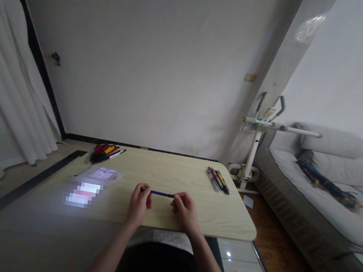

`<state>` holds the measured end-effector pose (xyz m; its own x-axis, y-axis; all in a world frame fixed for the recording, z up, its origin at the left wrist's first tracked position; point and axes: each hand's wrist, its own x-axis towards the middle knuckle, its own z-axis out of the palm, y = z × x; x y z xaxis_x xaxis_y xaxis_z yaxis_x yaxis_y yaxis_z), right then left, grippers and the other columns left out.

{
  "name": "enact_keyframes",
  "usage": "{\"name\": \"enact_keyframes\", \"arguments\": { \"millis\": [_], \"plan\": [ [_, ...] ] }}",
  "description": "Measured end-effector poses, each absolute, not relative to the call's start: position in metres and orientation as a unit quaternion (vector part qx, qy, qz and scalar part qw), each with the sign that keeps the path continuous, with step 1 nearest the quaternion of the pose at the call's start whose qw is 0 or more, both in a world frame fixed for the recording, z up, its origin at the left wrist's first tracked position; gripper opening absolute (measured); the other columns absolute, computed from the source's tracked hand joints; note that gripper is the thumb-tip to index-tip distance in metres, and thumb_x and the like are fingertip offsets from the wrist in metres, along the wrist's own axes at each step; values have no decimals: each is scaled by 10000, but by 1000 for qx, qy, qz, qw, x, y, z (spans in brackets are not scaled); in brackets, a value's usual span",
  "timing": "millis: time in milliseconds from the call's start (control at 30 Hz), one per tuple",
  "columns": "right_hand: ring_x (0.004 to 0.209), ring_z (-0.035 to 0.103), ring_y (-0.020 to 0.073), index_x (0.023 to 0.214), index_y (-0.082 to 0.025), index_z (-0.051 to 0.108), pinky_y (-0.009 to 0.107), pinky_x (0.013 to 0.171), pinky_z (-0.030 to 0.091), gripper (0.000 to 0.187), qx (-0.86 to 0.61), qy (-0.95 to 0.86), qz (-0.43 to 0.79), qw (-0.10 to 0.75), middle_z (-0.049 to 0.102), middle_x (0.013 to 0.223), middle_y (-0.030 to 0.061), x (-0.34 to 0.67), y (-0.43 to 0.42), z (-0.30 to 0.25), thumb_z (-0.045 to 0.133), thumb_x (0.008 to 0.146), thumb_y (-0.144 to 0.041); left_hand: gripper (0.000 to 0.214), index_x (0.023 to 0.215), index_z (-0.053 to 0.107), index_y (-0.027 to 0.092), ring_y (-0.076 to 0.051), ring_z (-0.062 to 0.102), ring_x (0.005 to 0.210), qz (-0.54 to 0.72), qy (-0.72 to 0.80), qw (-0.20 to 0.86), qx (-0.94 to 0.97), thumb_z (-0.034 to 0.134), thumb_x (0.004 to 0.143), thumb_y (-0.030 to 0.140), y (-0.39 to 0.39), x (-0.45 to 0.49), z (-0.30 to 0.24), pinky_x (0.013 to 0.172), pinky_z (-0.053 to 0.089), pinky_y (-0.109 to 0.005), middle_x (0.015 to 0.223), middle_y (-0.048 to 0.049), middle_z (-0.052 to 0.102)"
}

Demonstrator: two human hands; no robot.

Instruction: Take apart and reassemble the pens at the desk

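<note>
A blue pen [159, 193] with dark ends is stretched level between my two hands, just above the table's near half. My left hand [139, 202] pinches its left end between thumb and fingers. At the other end, my right hand [185, 210] pinches the dark tip. A pile of mixed pens [104, 153], with red, yellow, black and blue among them, lies at the table's far left. Several more pens [217, 180] lie side by side at the far right.
The light wood table [161, 170] has rounded corners. On its left are a clear plastic bag [114, 177] and a bright, pixelated patch. An exercise machine [252, 153] and a grey sofa [326, 190] stand to the right; a white curtain [12, 78] hangs left.
</note>
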<state>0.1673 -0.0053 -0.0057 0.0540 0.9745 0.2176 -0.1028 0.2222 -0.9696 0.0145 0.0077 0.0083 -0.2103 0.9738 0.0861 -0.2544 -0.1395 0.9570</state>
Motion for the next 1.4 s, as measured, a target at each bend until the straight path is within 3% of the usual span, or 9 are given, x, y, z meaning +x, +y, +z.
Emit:
{"name": "enact_keyframes", "arguments": {
  "millis": [1100,1400],
  "plan": [
    [357,388,77,491,-147,507,187,373,287,499,-472,-550,426,542,442,379,-16,166,-11,-1,396,788,-532,236,793,445,203,-74,428,353,625,463,481,404,561,661,361,5,16,12,357,326,-161,443,93,445],
    [344,377,73,550,-149,517,188,356,285,446,-478,-530,429,554,458,399,-23,166,-9,-2,407,788,-509,195,802,436,196,-68,418,371,621,447,464,447,519,717,351,3,16,12,355,332,-161,468,89,427]
  ]
}}
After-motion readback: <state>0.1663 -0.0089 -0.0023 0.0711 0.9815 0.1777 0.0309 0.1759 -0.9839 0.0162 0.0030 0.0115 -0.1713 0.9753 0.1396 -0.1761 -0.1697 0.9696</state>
